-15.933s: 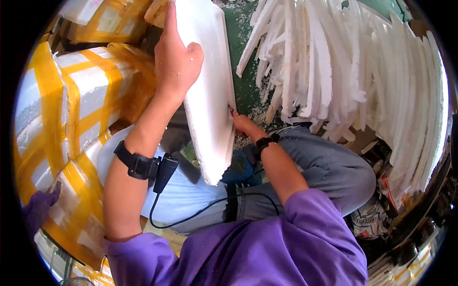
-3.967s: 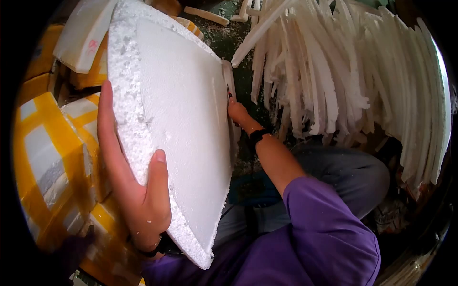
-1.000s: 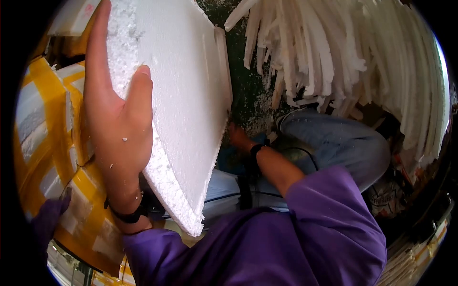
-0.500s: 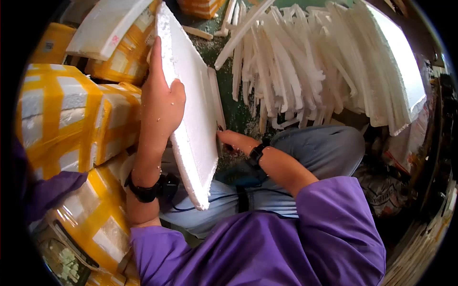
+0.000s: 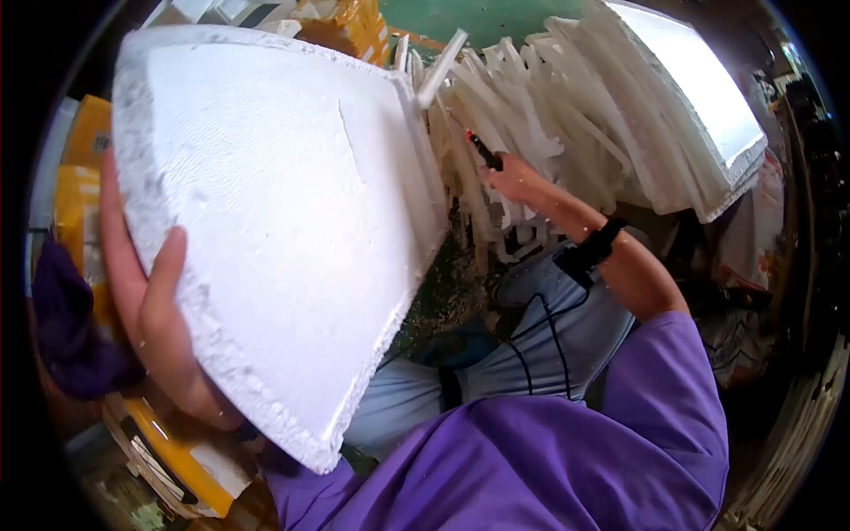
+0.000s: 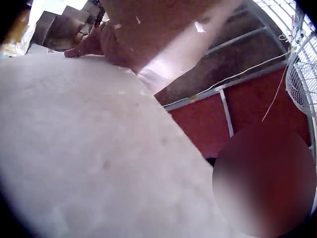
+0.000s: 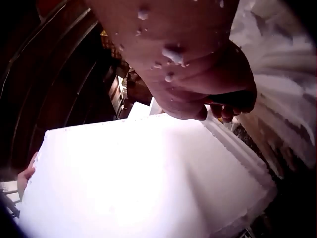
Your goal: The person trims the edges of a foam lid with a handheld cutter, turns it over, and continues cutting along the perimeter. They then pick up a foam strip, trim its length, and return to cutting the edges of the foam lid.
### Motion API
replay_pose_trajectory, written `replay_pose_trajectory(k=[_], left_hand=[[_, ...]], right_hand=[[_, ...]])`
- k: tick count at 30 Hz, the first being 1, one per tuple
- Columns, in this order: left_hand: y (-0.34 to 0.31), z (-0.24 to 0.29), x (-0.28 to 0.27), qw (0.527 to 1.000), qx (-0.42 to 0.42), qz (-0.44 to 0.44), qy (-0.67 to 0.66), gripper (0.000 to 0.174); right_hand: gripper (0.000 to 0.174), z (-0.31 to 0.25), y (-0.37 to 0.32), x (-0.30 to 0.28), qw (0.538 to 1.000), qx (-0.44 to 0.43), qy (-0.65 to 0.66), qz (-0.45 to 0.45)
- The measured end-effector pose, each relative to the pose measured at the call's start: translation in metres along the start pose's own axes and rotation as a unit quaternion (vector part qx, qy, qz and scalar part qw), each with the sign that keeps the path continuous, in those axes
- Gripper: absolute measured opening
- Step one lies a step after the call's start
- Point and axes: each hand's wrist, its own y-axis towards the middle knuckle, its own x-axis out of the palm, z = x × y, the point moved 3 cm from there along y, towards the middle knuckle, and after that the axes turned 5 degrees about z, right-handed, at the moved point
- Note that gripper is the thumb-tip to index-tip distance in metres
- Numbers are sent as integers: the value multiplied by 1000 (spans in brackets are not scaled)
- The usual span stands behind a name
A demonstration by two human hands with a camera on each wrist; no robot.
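Observation:
A broad white foam board [image 5: 266, 203] with a rough, crumbly rim stands tilted, its face toward me in the head view. My left hand [image 5: 159, 327] grips its left edge, thumb on the near face and the other fingers partly hidden behind. A narrow foam strip [image 7: 240, 146] runs along the board's right side. My right hand [image 5: 518, 181] holds a dark utility knife [image 5: 485, 150] with a red part near its front, just right of the board and over the foam strips. Foam crumbs cling to the right hand [image 7: 198, 74] in the right wrist view.
Many long foam strips [image 5: 567, 115] lie heaped at the upper right, beside a stack of foam boards [image 5: 695, 80]. Yellow-taped foam boxes [image 5: 341, 26] stand at the back and left. A purple-sleeved part of another person [image 5: 71, 327] shows at far left. A fan [image 6: 302, 82] appears in the left wrist view.
The board has turned its broad face toward me and swung left. My right hand, at the board's right edge half a second ago, has lifted up and right, away from it with the knife.

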Motion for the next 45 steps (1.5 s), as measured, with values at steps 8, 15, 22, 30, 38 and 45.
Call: replay_pose_trajectory(k=[8,15,22,30,38,45], left_hand=[[14,-15,-24,997,-38,50,53,76],[16,-30,-56,978,-138,62,-140,74],[15,-45,-70,974,-178,24,-140,74],[17,-49,-72,971,-200,-22,-129,75],[26,-48,-76,968,-209,-56,-125,76],[32,-48,-75,976,-186,-41,-101,75]], right_hand=[[61,12,15,-86,984,-14,-89,154],[80,5,16,-103,960,-199,130,146],[63,2,17,-98,949,-200,191,150],[49,11,18,-103,991,-5,114,77],[51,44,42,-92,977,45,200,61],[55,35,32,-96,903,65,423,32]])
